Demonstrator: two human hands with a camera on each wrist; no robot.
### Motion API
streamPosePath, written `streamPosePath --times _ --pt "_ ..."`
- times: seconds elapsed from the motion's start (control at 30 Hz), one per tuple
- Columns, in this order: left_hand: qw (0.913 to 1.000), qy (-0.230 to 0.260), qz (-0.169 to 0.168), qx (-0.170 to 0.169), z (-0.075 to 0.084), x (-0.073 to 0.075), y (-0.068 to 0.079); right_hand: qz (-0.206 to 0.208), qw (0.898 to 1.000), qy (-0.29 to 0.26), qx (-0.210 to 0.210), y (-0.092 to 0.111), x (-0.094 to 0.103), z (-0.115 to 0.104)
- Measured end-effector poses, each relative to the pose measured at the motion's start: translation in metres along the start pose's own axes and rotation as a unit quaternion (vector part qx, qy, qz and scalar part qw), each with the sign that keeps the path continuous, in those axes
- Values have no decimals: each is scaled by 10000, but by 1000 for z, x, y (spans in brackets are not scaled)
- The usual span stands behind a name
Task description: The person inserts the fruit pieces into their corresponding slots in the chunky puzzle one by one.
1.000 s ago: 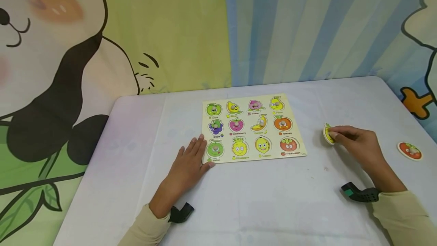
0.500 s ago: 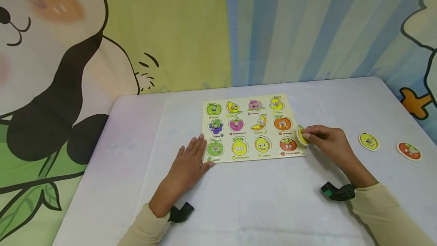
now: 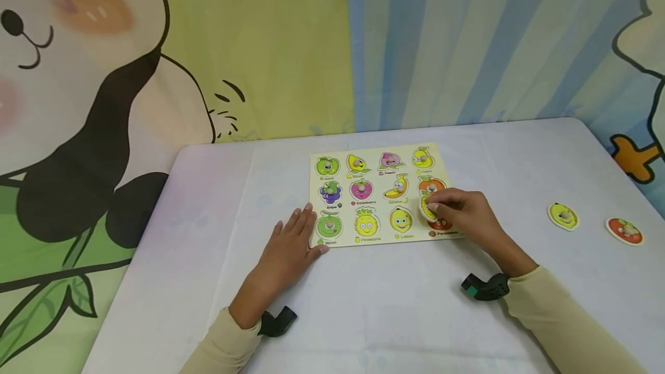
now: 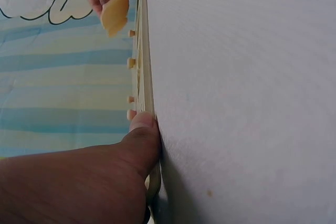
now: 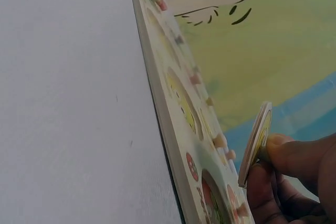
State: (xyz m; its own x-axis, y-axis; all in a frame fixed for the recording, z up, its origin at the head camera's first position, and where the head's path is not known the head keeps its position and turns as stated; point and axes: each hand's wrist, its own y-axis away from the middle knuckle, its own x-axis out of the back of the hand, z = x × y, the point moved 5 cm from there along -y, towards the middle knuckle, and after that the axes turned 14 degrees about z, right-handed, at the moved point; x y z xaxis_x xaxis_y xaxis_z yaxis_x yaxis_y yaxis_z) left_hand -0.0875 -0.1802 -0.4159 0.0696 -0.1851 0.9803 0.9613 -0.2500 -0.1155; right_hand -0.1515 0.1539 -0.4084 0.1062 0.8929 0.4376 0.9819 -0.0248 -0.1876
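Note:
A cream fruit puzzle board (image 3: 383,212) lies on the white table, several knobbed pieces seated in it. My right hand (image 3: 470,212) pinches the pineapple puzzle piece (image 3: 426,208) by its knob. In the right wrist view the pineapple piece (image 5: 257,145) stands tilted on edge above the board, its fruit face toward my fingers. From the head it overlaps the persimmon and orange spots. My left hand (image 3: 286,244) rests on the board's left front corner with fingers extended, its thumb (image 4: 142,124) at the board's edge. Pineapple and lemon recesses show printed faces without knobs.
To the right on the table lie a lemon piece (image 3: 563,216) and a red persimmon piece (image 3: 624,231). A cartoon-printed curtain (image 3: 270,45) stands behind the table's back edge. Each wrist carries a black camera mount (image 3: 485,286).
My right hand has carried the pineapple piece leftward from the table to over the board's right side, uncovering the lemon piece. My left hand has stayed on the corner.

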Motion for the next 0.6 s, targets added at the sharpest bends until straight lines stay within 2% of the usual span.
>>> streamPosePath --times 0.3,0.6 --pt "10000 -23 -35 76 -1 -1 1 -299 9994 -146 41 0 -30 -13" --pt "10000 -21 -50 38 -1 -1 -1 -614 9969 -360 329 3 -58 -23"
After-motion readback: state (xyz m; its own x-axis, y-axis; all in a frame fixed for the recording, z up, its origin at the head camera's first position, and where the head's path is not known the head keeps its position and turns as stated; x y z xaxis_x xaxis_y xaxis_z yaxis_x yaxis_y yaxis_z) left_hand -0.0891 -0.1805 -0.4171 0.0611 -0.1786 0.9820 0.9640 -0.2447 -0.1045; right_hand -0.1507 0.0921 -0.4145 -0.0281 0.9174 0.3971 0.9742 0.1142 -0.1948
